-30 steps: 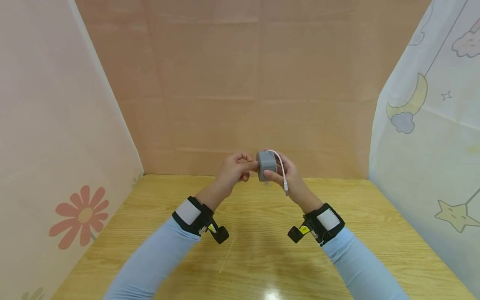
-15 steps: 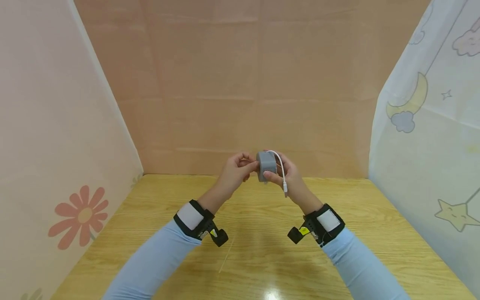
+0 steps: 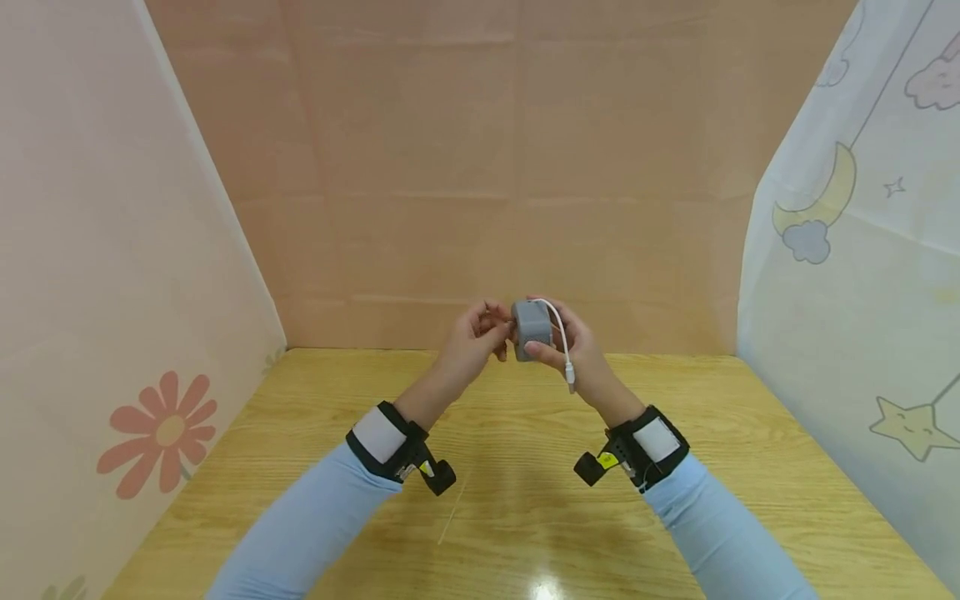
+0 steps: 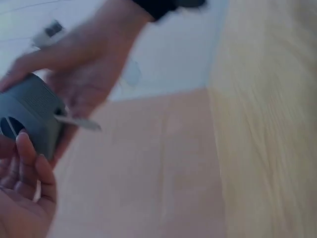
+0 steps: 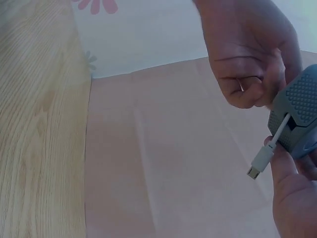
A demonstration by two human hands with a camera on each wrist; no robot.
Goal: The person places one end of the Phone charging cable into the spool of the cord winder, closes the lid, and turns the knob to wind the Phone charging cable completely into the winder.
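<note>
Above the far part of the table, both hands meet around a small grey block. A short white cable loops from its top and hangs down with a plug at its end. My right hand grips the block from the right, thumb across its front. My left hand has curled fingers that pinch the block's left side. The left wrist view shows the block with a round hole in one face, my thumb against it. In the right wrist view the block and the cable plug hang beside the left hand.
A wooden table lies below the hands, with a thin pale stick on it between the forearms. Cloth walls close it in: a flower print on the left, a plain pinkish one behind, and moon and stars on the right.
The left hand's fingers have closed in a little on the block's left side. The right hand and the block have stayed nearly still.
</note>
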